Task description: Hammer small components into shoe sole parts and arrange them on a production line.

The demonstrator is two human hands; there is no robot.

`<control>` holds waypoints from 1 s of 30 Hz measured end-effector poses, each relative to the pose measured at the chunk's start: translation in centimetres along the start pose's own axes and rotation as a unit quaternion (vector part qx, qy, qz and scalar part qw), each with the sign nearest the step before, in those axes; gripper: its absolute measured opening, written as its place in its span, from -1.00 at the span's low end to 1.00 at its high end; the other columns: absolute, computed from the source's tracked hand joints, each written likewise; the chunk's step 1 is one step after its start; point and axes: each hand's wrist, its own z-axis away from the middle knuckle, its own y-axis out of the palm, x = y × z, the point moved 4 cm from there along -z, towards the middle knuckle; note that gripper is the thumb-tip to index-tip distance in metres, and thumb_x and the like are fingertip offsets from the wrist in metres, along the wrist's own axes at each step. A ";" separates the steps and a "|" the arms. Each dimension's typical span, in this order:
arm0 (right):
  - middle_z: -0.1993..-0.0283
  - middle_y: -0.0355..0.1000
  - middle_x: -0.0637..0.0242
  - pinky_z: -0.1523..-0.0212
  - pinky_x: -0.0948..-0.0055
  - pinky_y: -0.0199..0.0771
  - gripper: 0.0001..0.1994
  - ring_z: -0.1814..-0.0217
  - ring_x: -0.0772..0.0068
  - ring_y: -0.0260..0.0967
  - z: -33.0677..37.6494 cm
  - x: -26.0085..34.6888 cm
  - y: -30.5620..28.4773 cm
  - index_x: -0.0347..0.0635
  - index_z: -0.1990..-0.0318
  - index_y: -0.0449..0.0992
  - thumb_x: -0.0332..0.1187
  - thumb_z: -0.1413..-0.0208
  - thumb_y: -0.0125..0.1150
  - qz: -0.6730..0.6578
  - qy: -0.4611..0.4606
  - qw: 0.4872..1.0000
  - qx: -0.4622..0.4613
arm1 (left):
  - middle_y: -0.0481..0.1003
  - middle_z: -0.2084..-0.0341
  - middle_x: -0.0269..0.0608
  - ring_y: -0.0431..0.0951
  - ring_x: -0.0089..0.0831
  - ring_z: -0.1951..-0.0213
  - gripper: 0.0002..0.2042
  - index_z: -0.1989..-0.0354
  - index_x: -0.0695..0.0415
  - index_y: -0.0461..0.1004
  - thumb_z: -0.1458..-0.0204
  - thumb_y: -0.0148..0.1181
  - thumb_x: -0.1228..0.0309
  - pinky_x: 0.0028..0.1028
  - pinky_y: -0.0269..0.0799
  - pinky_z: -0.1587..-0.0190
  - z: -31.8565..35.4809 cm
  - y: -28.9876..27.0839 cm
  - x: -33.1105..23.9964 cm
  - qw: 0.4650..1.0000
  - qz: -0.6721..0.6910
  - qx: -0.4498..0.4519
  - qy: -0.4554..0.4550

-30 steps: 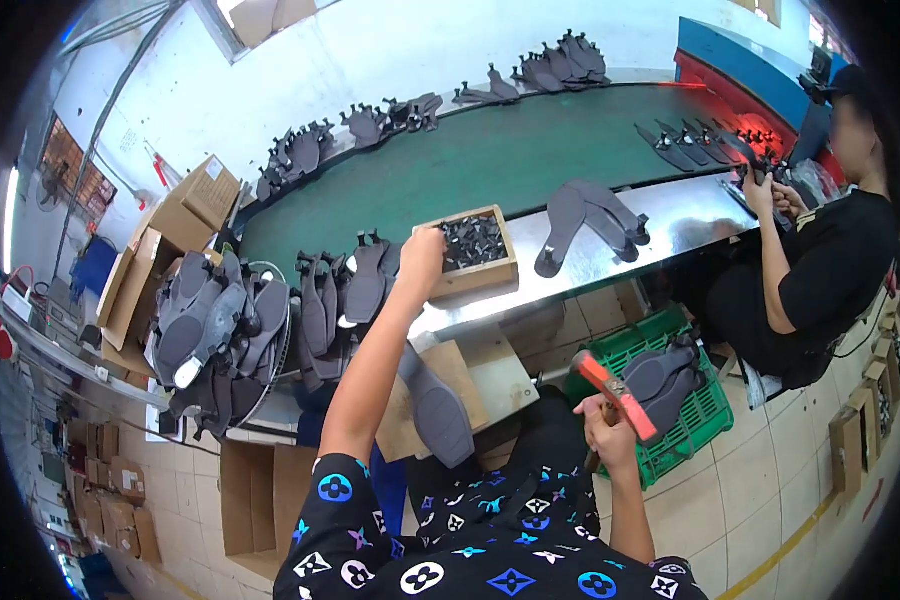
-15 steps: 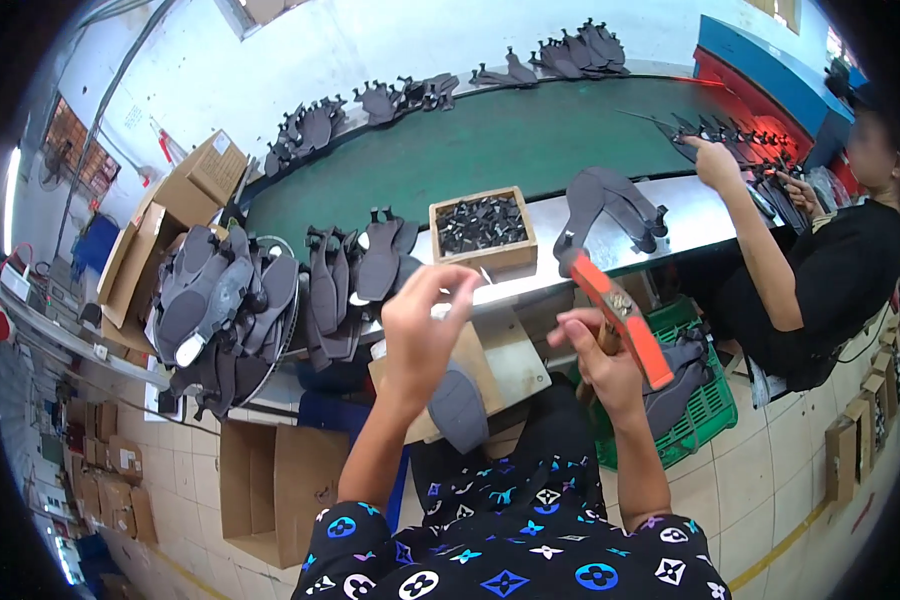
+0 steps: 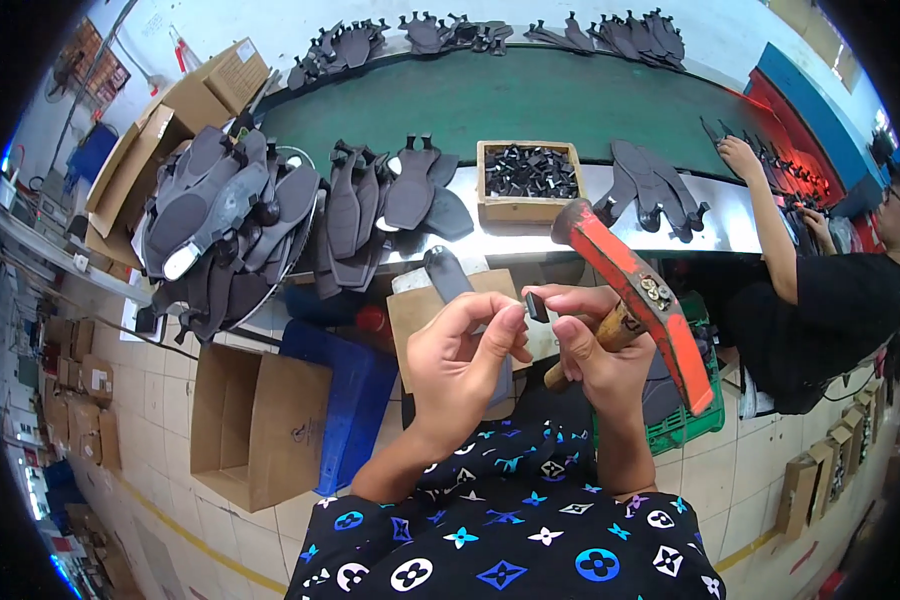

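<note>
1. Between the two hands, near the middle of the head view, is a small black heel tip (image 3: 537,306) with a pale end toward the left.
2. At that pale end, the left hand (image 3: 460,355) is narrow, thumb and forefinger appearing to pinch it. A light grip by the sides should leave the tip free to be turned.
3. On the other side, the right hand (image 3: 605,360) holds a red-headed hammer (image 3: 635,280) by its wooden handle, forefinger and thumb reaching for the tip; whether both press on it, I cannot tell. The lower fingers should keep the handle snug, so the heavy head cannot swing while the fingertips work.
4. Just beyond and below the left hand, a grey sole (image 3: 445,270) lies on a tan board (image 3: 410,330), partly hidden by that hand. Better to settle the tip's direction here, before the hands move to anything else.
5. Farther ahead of both hands, a wooden box (image 3: 530,207) of black pieces stands on the metal-edged table (image 3: 740,220), with more grey soles (image 3: 655,185) to its right.
</note>
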 end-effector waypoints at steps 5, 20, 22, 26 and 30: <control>0.11 0.57 0.31 0.41 0.68 0.42 -0.76 0.38 0.71 0.40 0.0 -1.0 0.7 -0.25 0.03 0.56 -0.49 -0.14 0.34 0.032 0.051 0.998 0.011 | 0.51 0.31 -0.22 0.54 -0.58 0.33 -0.82 0.13 0.38 0.51 -0.24 0.18 0.48 -0.55 0.56 0.31 0.8 -0.5 0.8 0.999 0.012 -0.041 -0.012; 0.06 0.54 0.27 0.01 0.47 0.49 -0.53 0.03 0.53 0.48 -6.9 -12.9 0.8 -0.34 -0.20 0.37 -0.43 -0.15 0.33 0.183 0.067 0.972 0.128 | 0.59 0.23 0.05 0.60 -0.03 0.15 -0.72 0.17 0.27 0.55 -0.03 0.35 0.35 -0.27 0.46 0.09 -8.3 -12.3 12.4 0.913 -0.396 -0.013 0.099; 0.17 0.61 0.24 0.08 0.46 0.51 -0.74 0.15 0.51 0.55 -7.5 -13.7 1.0 -0.39 0.07 0.55 -0.43 -0.13 0.34 0.134 0.037 0.985 0.097 | 0.60 0.28 0.03 0.62 -0.05 0.19 -0.74 0.20 0.25 0.58 0.00 0.37 0.36 -0.29 0.48 0.11 -7.4 -11.6 12.0 0.926 -0.362 -0.019 0.105; 0.20 0.60 0.05 0.09 0.38 0.52 -0.75 0.16 0.25 0.59 -7.7 -14.6 1.0 -0.39 0.09 0.54 -0.44 -0.10 0.29 0.264 0.003 0.950 0.165 | 0.62 0.26 0.02 0.63 -0.09 0.19 -0.71 0.16 0.28 0.59 0.02 0.38 0.38 -0.30 0.48 0.11 -5.5 -11.6 12.2 0.919 -0.382 0.002 0.102; 0.26 0.53 -0.06 0.16 0.24 0.48 -0.67 0.20 -0.05 0.54 -7.1 -15.8 1.0 -0.31 0.03 0.52 -0.46 -0.01 0.29 0.297 -0.043 0.936 0.182 | 0.63 0.23 0.00 0.64 -0.15 0.19 -0.70 0.12 0.29 0.59 0.02 0.37 0.41 -0.32 0.49 0.10 -4.8 -11.4 11.8 0.920 -0.379 0.000 0.098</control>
